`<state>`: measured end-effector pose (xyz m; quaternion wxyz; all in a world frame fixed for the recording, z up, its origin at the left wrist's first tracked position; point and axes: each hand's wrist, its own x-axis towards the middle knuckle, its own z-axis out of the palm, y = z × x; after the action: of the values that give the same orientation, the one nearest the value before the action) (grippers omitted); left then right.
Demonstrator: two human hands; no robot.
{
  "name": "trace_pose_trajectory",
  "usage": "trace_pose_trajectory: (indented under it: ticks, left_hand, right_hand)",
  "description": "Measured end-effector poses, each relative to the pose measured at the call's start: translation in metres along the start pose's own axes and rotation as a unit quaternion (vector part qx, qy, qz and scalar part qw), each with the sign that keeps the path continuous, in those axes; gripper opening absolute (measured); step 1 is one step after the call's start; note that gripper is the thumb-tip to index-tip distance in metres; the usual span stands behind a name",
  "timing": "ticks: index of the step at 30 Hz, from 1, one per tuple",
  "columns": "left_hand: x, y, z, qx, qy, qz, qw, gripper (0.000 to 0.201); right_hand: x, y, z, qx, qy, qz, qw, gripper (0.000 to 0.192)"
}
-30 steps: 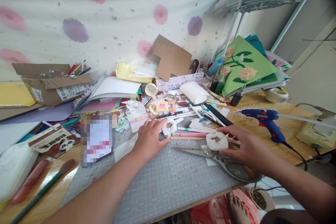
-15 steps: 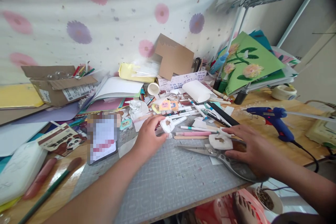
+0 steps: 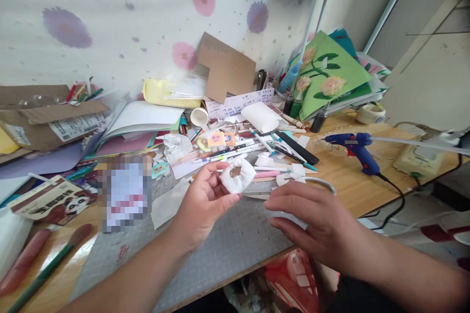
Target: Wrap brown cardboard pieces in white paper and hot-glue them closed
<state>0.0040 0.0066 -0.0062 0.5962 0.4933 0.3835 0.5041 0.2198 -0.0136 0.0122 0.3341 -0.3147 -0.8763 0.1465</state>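
The small white paper piece (image 3: 237,175), crumpled and with a brown spot in its middle, is held up above the grey cutting mat (image 3: 235,244), near the mat's far edge. The left hand (image 3: 203,200) pinches it between thumb and fingers, closed on its lower rim. The right hand (image 3: 312,217) is just beside it, over the right edge of the mat, palm down, fingers stretched flat and close together; I cannot tell if it holds something under it.

Behind the paper piece many pens and markers (image 3: 235,154) lie in a heap on the worktop, with a pink stick (image 3: 267,174) close to the paper. A blue glue gun (image 3: 354,149) stands on the bare wood toward the right edge of the worktop, well apart from both hands, its black cable (image 3: 394,198) running over the edge. At the far edge a brown cardboard sheet (image 3: 225,66) leans on the flowered cloth (image 3: 128,19), and below it is a white note (image 3: 240,102) with handwritten numbers, too small to read. At the left edge lies a box with a panda picture (image 3: 51,200); its writing is not readable. A green card with paper flowers (image 3: 326,76) leans at the far right corner.
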Motion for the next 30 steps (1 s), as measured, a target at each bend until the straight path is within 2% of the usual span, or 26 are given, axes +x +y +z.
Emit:
trace_pose_trajectory:
  ticks: [2, 5, 8, 10, 14, 19, 21, 25, 30]
  left_hand:
    - [-0.001, 0.000, 0.000, 0.005, -0.019, 0.004, 1.000, 0.043]
    - [-0.003, 0.000, -0.001, 0.022, -0.064, -0.005, 0.998, 0.042]
    - [-0.007, 0.000, -0.002, 0.035, -0.108, -0.012, 0.994, 0.045]
    - [-0.008, 0.000, -0.001, 0.040, -0.137, -0.009, 0.990, 0.045]
    - [-0.012, 0.000, 0.002, 0.055, -0.184, 0.009, 0.981, 0.047]
    - [-0.014, 0.002, 0.007, 0.021, -0.206, -0.002, 0.978, 0.059]
    - [-0.016, 0.003, 0.009, 0.002, -0.196, -0.021, 0.980, 0.060]
    - [-0.019, 0.002, 0.011, -0.018, -0.145, -0.056, 0.988, 0.048]
    - [-0.023, 0.000, 0.013, -0.063, -0.142, -0.070, 0.985, 0.050]
  right_hand:
    - [0.003, 0.003, 0.005, -0.001, 0.023, 0.030, 0.999, 0.025]
    - [0.005, 0.012, 0.007, 0.007, 0.065, 0.091, 0.994, 0.048]
    - [0.005, 0.019, 0.007, 0.031, 0.044, 0.117, 0.992, 0.070]
    - [0.004, 0.020, 0.007, 0.033, 0.019, 0.122, 0.992, 0.076]
    - [0.001, 0.015, 0.008, 0.008, 0.010, 0.096, 0.995, 0.067]
    - [-0.002, 0.009, 0.010, 0.006, 0.039, 0.057, 0.998, 0.055]
    - [-0.004, 0.007, 0.011, 0.011, 0.041, 0.068, 0.997, 0.054]
    - [-0.005, 0.001, 0.012, 0.008, 0.034, 0.085, 0.996, 0.057]
    - [-0.003, -0.005, 0.011, 0.004, 0.036, 0.084, 0.996, 0.058]
